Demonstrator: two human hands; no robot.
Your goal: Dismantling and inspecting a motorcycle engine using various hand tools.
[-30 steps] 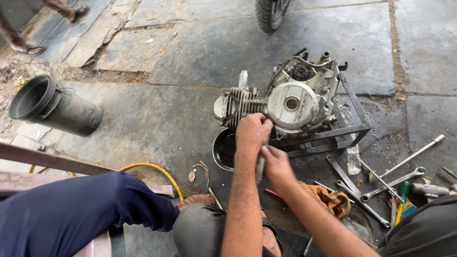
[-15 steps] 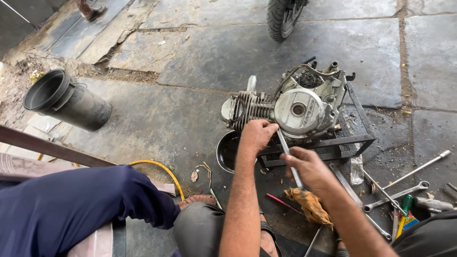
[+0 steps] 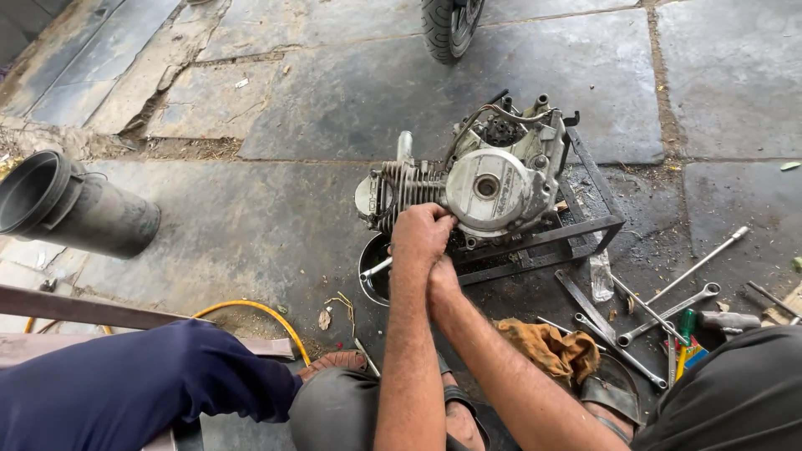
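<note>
Down on the stone floor (image 3: 276,225), a motorcycle engine (image 3: 476,188) sits in a dark metal stand (image 3: 576,234), its finned cylinder pointing to the left and its round side cover facing up toward the camera. Both of the person's hands are pressed in at the lower left of the engine, just under the fins. The left hand (image 3: 420,236) is curled into a closed grip against the casing there; what it holds is hidden under the fingers, so I cannot tell what it has. The right hand (image 3: 443,280) lies just below it, touching it, also closed, and its contents are likewise hidden. A thin metal rod (image 3: 378,268) sticks out to the left from beneath the hands, over a dark round pan (image 3: 372,280) that sits on the floor at the near left corner of the stand.

To the right of the stand, several long spanners and wrenches (image 3: 668,309) lie scattered on the floor, and a crumpled yellow-brown rag (image 3: 551,351) lies near the right forearm. A black plastic pipe piece (image 3: 75,213) lies on its side at the far left. A yellow hose (image 3: 251,311) curves by a blue-sleeved limb (image 3: 142,392) at the lower left. A tyre (image 3: 451,25) shows at the top edge.
</note>
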